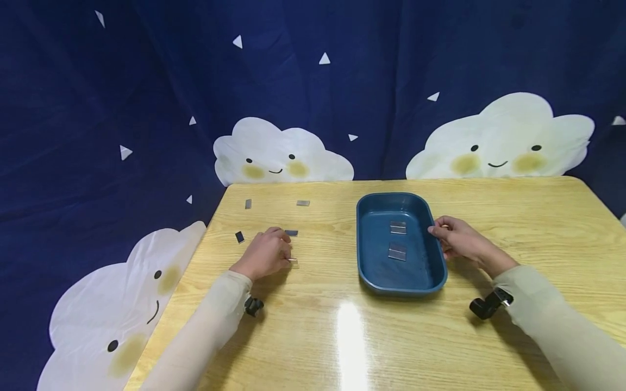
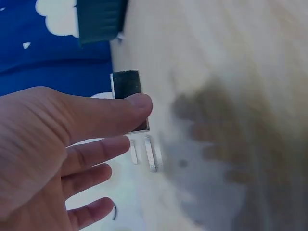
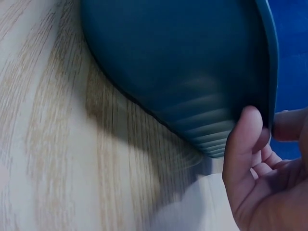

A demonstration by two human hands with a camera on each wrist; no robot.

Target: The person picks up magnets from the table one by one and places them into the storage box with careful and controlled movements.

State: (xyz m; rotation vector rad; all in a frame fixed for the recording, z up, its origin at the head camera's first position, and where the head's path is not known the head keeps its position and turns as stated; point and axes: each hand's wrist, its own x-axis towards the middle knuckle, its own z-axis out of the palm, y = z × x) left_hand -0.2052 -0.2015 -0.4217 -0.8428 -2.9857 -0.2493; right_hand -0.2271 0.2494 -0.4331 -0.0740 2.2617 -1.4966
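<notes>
My left hand (image 1: 266,254) pinches a small rectangular metal block (image 2: 126,84) with a shiny, mirror-like face and silver edges. In the left wrist view the thumb lies across the block, and the other fingers below are apart from it. In the head view only an end of that block (image 1: 293,260) shows past the fingertips, low over the table. My right hand (image 1: 462,241) grips the right rim of a blue plastic bin (image 1: 362,239), thumb and fingers on either side of the wall (image 3: 273,62). Two shiny rectangular pieces, one (image 1: 398,227) behind the other (image 1: 397,251), lie on the bin's floor.
Several similar small blocks lie scattered on the left of the wooden table (image 1: 327,304), among them a dark one (image 1: 239,237) and one (image 1: 291,233) just beyond my left hand. Farther back lie two more, one at the left (image 1: 248,204), another (image 1: 303,203) nearer the bin.
</notes>
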